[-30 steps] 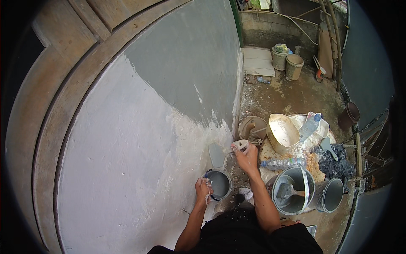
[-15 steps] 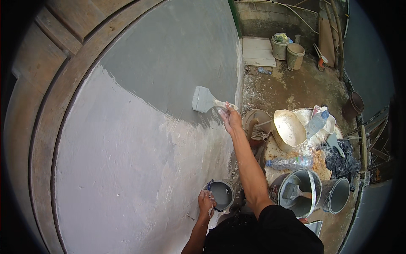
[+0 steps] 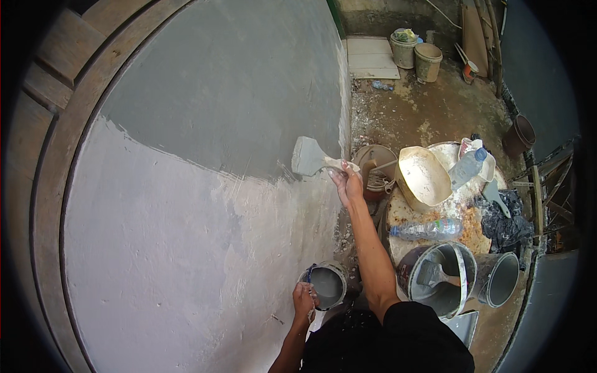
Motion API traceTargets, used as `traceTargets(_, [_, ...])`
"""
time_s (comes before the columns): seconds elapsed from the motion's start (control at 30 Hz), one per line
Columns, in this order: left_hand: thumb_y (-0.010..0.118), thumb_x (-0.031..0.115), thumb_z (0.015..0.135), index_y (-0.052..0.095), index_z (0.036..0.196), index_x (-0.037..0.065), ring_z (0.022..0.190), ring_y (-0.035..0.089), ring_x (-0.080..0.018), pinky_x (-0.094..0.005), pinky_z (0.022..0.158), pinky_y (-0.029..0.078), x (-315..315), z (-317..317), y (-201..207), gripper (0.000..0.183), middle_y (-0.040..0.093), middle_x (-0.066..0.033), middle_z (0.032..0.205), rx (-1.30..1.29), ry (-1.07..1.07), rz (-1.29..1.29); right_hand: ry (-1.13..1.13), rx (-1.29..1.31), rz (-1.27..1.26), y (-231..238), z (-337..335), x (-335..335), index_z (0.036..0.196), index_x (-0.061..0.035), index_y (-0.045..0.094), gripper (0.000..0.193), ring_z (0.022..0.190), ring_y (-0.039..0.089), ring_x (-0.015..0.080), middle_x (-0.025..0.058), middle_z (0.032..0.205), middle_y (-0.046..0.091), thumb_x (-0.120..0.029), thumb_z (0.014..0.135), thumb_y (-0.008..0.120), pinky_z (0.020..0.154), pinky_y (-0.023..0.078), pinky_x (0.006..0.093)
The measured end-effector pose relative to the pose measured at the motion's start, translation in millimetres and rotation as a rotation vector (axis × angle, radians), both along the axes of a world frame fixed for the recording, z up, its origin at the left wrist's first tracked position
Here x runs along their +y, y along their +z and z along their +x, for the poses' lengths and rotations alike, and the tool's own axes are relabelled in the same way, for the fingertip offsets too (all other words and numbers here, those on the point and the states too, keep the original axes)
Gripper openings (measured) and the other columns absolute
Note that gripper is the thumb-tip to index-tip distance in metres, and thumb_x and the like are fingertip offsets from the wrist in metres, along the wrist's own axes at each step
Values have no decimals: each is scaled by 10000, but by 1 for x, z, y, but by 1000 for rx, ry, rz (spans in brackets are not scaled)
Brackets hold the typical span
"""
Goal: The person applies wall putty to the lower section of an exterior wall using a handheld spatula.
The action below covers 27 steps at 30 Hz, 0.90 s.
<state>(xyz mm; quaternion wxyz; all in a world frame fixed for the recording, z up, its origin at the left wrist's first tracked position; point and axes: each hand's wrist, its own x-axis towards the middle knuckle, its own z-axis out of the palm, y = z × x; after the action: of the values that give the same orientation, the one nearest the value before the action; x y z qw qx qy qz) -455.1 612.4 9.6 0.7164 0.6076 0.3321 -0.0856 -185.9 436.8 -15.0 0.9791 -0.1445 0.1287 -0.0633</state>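
Observation:
A wide paintbrush (image 3: 311, 158) coated in grey paint is gripped by its pale handle in my right hand (image 3: 348, 185). Its bristle end is at the wall (image 3: 174, 236), beside the lower edge of the grey painted area; whether it touches cannot be made out. Grey covers the wall's upper part, and the lower part is whitish. Close to my body, my left hand (image 3: 305, 299) is closed on the blue-edged rim or handle of a small paint bucket (image 3: 342, 270). Grey paint lies inside that bucket.
To the right, a rusty drum top (image 3: 398, 214) bears a cut plastic container (image 3: 407, 180), plastic bottles (image 3: 429, 230), a spare brush (image 3: 495, 198) and a black bag (image 3: 507, 227). Nearer stands a large bucket (image 3: 407, 261) with another brush inside. A wooden frame (image 3: 46, 217) borders the wall.
My right hand and the paintbrush have moved slightly down and right. The view has shifted a little, and my left hand still holds the bucket.

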Motion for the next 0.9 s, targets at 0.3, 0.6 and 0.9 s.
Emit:
traceTargets(0.3, [356,106,846,426,756,67,401,332,-76,-213,338,263,2,-9,-12,120,391,-3,550,71,-73,24,141,-278,-40,92,34,26,972,32,473,222,787,579,221,115,890,548,-108,809,527,722,507,350])
traceTargets(0.6, [399,59,786,403,717,75,404,313,-75,-213,336,244,-3,-8,-17,70,379,-7,548,219,4,8,9,179,51,-162,38,32,1002,17,464,246,854,561,224,91,962,535,-92,796,540,772,478,365])
traceTargets(0.9, [399,68,800,396,737,80,404,305,-71,-211,337,234,1,-5,-24,64,372,-6,543,224,-41,23,-57,318,-110,-176,48,1,993,13,458,233,820,569,229,107,940,542,-86,797,536,741,491,365])
